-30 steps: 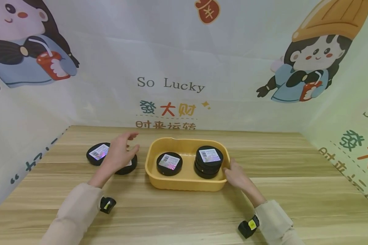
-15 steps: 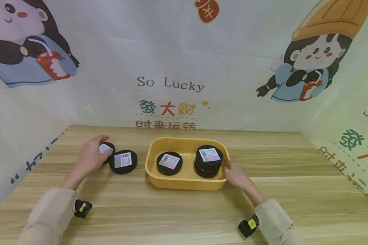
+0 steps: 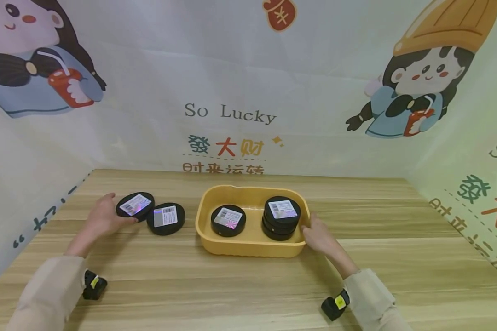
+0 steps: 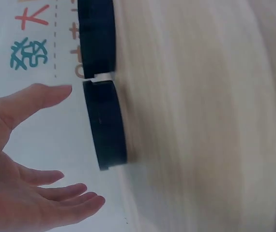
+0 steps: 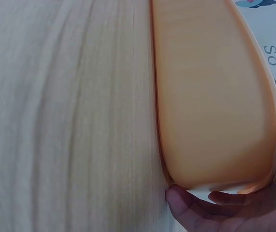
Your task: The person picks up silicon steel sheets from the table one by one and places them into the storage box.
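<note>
My left hand [image 3: 105,217] is at the left side of a flat round black case [image 3: 145,198] with a shiny label. In the left wrist view thumb and fingers [image 4: 55,94] are spread apart, with a gap to the black case [image 4: 105,124]. A second round black case [image 3: 165,219] lies close against its right side. At the right end of a yellow plastic bin [image 3: 252,249], my right hand [image 3: 320,235] grips the end wall. In the right wrist view its fingers [image 5: 181,205] are curled at the bin's end, low by the table.
Inside the bin, one labelled black case [image 3: 228,221] lies at the left and a stack of black cases [image 3: 281,218] stands at the right. The wooden table [image 3: 215,294] ends at a printed cloth backdrop [image 3: 335,156] behind and on both sides.
My left hand has moved left, first over the black cases, then touching the left one's top, now beside it. That case lies where it was. My right hand and the bin have not moved.
</note>
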`<action>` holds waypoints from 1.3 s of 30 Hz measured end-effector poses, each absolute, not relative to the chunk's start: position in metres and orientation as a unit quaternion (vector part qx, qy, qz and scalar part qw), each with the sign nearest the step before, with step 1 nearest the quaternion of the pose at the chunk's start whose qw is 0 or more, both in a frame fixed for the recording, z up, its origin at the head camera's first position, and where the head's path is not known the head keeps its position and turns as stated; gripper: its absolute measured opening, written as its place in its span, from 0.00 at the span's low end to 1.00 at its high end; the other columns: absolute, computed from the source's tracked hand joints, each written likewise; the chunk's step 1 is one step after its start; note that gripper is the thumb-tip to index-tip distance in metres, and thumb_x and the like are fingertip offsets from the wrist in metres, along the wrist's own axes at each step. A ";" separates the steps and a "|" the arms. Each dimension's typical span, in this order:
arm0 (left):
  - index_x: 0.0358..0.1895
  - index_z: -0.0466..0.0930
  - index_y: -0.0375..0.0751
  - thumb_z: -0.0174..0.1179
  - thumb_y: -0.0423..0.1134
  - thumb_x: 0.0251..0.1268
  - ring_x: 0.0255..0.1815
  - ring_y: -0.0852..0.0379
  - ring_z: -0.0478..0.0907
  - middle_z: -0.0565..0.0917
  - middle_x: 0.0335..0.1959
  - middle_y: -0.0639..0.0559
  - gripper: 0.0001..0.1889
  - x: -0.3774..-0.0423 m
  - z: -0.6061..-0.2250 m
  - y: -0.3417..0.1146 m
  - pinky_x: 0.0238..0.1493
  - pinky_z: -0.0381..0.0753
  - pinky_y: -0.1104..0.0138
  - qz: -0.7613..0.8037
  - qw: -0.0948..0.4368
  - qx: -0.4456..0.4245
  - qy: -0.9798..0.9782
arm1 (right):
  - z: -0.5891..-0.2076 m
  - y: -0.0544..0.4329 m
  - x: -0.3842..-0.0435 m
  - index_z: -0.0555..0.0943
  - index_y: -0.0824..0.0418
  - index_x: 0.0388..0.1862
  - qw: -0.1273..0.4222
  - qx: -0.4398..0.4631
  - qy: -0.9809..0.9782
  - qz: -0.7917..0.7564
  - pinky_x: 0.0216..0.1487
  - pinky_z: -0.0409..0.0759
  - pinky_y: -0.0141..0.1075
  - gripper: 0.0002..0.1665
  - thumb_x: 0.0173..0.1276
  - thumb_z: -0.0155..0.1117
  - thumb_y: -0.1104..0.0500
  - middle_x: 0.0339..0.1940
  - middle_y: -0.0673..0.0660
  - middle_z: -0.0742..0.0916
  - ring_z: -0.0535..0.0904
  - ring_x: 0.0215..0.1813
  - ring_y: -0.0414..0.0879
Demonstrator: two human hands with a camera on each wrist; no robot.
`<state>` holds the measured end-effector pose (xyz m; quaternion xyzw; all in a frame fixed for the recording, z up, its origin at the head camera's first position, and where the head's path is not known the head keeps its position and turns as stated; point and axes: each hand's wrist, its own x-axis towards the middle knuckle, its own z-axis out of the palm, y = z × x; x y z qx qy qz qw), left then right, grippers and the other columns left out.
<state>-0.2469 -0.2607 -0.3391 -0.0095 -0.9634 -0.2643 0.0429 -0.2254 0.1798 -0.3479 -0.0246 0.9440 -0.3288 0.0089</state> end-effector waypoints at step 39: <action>0.38 0.62 0.12 0.63 0.43 0.43 0.40 0.30 0.66 0.69 0.35 0.23 0.33 -0.280 -0.347 -0.254 0.42 0.65 0.46 -0.162 -0.053 0.015 -0.985 | -0.349 0.180 -0.228 0.59 0.83 0.52 0.006 -0.028 0.941 -0.336 0.49 0.67 0.51 0.24 0.60 0.44 0.66 0.48 0.76 0.72 0.69 0.47 0.61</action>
